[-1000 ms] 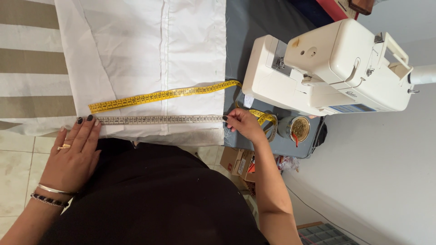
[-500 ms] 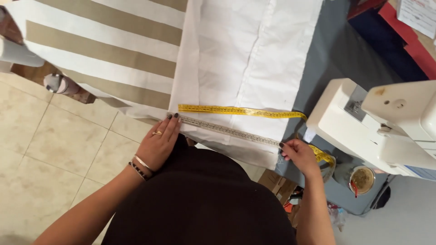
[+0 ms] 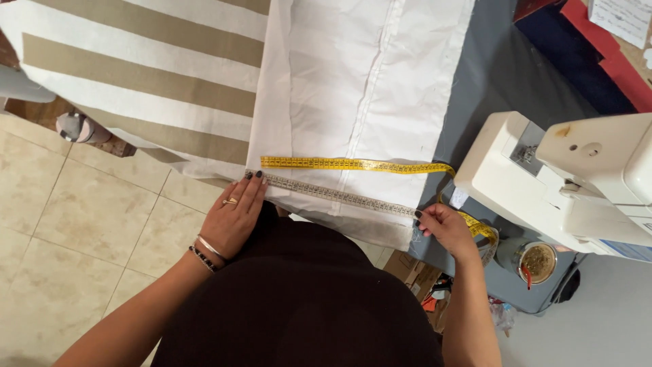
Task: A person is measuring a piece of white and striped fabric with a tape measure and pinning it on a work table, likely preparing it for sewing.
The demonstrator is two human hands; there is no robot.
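- Trim strip [image 3: 336, 196] lies along white fabric [image 3: 353, 88] hem, below yellow tape [image 3: 353, 164]
- Left hand [image 3: 234, 217] flat, fingers together, pinning one end
- Right hand [image 3: 445, 228] pinches other end; slack grip could skew it

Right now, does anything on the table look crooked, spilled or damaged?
Nothing is spilled or damaged. The yellow tape measure lies flat on the white fabric, but its far end trails off the fabric past the right hand. The left hand presses one end of the lace trim, which lies straight.
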